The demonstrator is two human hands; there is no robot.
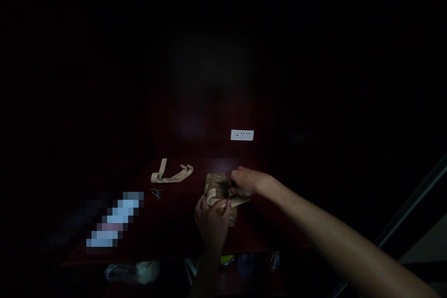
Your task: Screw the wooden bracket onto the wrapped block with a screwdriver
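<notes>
A pale, curved, hook-shaped piece (240, 201), wood-like in colour, lies across a worn brown block (215, 180) on the dark red table. My left hand (213, 221) is closed on this piece near its curled end, pressing it to the block, thumb and fingertips close together. Just above it, my right hand (244, 181) is closed around a small tool with a yellow part (231, 191), pointing down toward the left fingertips. Most of the tool is hidden by the fingers. Whether a screw or nail sits at its tip is too dark to tell.
Another pale hook assembly (171, 179) lies at the back left, with several small metal screws or nails (157, 193) before it. A white socket plate (242, 135) is on the back wall. Beneath the table edge are a plastic bag (131, 273) and containers (227, 260).
</notes>
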